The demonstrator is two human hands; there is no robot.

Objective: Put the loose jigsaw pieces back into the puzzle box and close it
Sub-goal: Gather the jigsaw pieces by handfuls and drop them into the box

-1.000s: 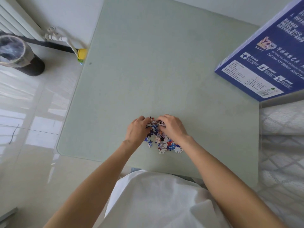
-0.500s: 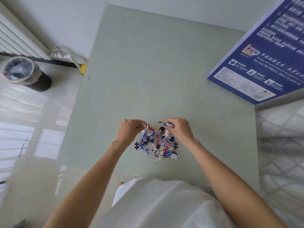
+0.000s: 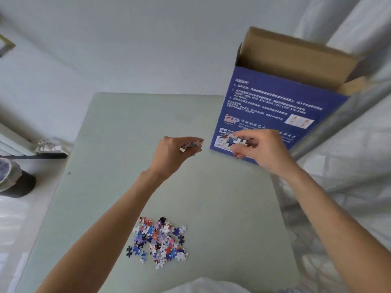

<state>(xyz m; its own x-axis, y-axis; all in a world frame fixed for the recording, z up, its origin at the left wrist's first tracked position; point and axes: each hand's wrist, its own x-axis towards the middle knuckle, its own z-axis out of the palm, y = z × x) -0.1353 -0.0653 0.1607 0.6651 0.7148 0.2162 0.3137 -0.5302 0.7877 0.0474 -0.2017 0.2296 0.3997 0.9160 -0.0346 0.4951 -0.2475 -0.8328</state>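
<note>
we see one green table [image 3: 118, 127] carrying one blue puzzle box [image 3: 273, 106], its top flaps open, at the far right. our left hand [image 3: 172, 154] and right hand [image 3: 261, 150] each pinch a few jigsaw pieces above it, while one loose pile [image 3: 159, 241], too many to count, lies near us.

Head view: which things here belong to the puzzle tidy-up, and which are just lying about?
Part of the job:
- pile of pieces on the table
- box, top flap open
- left hand, holding pieces
- right hand, holding pieces

Just lying about:
- bin on the floor
- radiator pipe
</note>
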